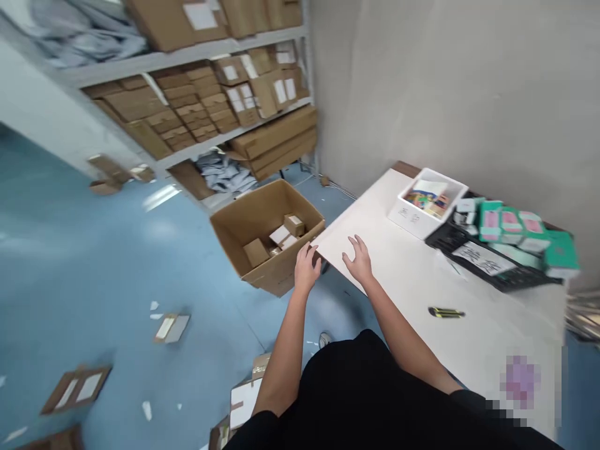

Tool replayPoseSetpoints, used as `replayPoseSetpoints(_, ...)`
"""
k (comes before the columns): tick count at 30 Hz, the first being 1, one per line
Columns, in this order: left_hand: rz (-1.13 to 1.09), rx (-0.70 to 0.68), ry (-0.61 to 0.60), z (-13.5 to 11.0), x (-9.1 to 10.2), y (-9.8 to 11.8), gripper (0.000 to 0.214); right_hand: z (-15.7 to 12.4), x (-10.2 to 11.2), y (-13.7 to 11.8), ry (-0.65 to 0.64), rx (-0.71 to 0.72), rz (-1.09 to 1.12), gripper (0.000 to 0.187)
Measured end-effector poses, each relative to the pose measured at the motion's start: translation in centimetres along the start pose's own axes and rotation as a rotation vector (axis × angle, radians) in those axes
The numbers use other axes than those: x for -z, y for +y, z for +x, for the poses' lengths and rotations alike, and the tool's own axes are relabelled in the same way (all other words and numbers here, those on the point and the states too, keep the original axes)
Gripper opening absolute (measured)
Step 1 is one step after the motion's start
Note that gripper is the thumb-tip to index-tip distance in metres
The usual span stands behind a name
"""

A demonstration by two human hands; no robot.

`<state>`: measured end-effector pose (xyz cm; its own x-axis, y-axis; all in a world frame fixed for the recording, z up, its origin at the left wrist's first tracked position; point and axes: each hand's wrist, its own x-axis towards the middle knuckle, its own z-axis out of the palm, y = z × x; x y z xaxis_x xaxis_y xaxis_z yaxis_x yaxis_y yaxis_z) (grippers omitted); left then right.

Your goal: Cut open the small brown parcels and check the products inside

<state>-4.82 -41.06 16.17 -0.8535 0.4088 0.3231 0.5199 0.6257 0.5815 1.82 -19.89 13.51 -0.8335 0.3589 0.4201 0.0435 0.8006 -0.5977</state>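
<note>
My left hand (307, 269) reaches out in front of the large open cardboard box (262, 275), fingers apart and nothing in them. From this angle it overlaps the box's near right corner; I cannot tell if it touches. Several small cartons (256, 252) lie inside that box. Over the left edge of the white table (375, 219) is my right hand (360, 261), also empty, with its fingers spread. A black and yellow utility knife (446, 312) lies on the tabletop, to the right of my right forearm.
On the table stand a white bin (412, 215) of small goods and a black crate (497, 265) with green boxes (490, 222). Shelves (187, 56) of cartons rise at the back left. Flattened cardboard (77, 389) and paper scraps litter the blue floor (201, 375).
</note>
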Motion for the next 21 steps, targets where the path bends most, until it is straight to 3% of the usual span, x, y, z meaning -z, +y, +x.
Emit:
replayPoseSetpoints(2,0.005,0.091,0.072,-0.6,2.5,-3.6,0.045,1.4,-3.2,-2.9,-0.062,0.057,0.040,0.059)
replayPoseSetpoints(5,-0.008,0.224,0.161,-1.3,4.7,-7.9,0.045,3.5,-7.1,-6.2,-0.148,0.127,0.102,0.060)
replayPoseSetpoints(11,-0.046,0.393,0.195,-0.2,5.9,-14.0,0.046,7.7,-13.3,-8.6,-0.274,0.185,0.189,0.060)
replayPoseSetpoints(16,-0.019,0.466,0.183,4.0,5.9,-18.5,0.046,12.7,-19.5,-8.1,-0.347,0.177,0.224,0.060)
replayPoseSetpoints(21,0.018,0.532,0.112,11.4,6.0,-22.5,0.045,20.3,-25.9,-7.8,-0.420,0.157,0.249,0.060)
